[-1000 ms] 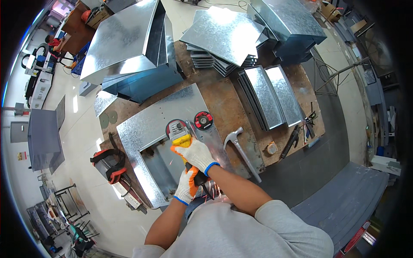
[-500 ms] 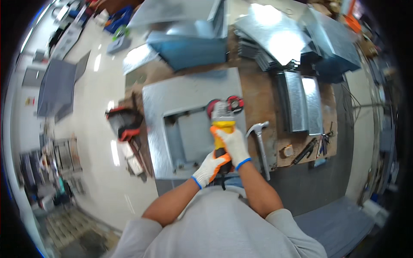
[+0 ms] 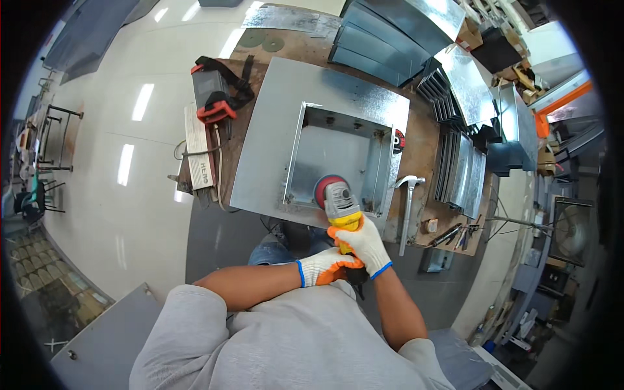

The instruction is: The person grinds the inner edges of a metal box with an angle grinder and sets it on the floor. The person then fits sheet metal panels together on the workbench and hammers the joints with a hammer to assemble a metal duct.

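Observation:
An angle grinder (image 3: 339,200) with a yellow body, a grey metal head and a red disc (image 3: 329,190) is held in both hands. My right hand (image 3: 364,244), in a white and orange work glove, wraps round its yellow body. Nearer to me, my left hand (image 3: 325,266), gloved alike, is closed round its dark rear end. The disc is over the near edge of a rectangular raised frame (image 3: 294,156) on a grey sheet-metal panel (image 3: 266,140); whether it touches, I cannot tell. The panel lies on a brown-topped workbench (image 3: 429,136).
A claw hammer (image 3: 407,211) lies right of the panel, and a red and black disc (image 3: 398,141) by its right edge. Folded metal parts (image 3: 458,172) are stacked beyond. Pliers-like tools (image 3: 448,235) sit at the near right. A red and black face shield (image 3: 211,91) rests at the left.
The view has swung, so the panel and stacks appear turned. The grinder has come back toward me, from the frame's far right corner to its near edge. Both hands keep their grip.

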Motion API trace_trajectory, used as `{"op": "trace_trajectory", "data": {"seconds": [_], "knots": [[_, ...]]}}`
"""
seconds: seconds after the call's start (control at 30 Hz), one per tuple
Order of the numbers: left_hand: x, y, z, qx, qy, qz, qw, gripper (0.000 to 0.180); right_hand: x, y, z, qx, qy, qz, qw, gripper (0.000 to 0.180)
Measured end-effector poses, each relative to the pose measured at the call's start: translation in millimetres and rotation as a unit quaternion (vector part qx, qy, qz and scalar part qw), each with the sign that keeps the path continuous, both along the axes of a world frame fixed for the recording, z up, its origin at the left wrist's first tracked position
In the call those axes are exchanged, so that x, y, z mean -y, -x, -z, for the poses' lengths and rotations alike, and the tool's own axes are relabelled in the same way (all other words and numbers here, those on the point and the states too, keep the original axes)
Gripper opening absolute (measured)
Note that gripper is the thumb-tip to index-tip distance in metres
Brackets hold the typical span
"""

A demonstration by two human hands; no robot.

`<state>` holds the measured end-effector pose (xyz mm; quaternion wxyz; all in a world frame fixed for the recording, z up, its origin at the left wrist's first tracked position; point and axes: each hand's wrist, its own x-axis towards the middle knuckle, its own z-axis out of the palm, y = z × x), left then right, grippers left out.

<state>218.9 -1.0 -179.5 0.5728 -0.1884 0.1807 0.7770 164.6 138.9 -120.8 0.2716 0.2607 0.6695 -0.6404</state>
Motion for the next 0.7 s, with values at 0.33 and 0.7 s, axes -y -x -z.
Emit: {"op": "trace_trajectory", "data": {"seconds": [0.33, 0.7], "knots": [[57.6, -37.0, -5.7, 0.073, -0.016, -0.027, 0.997, 0.031, 78.1, -8.2, -13.8, 0.036, -0.171, -0.222, 0.959, 0.045], [71.7, -46.7, 4.6, 0.068, -0.042, -0.075, 0.994, 0.041, 99.8, -9.0, 2.7, 0.056, -0.215, -0.245, 0.944, 0.045]]}}
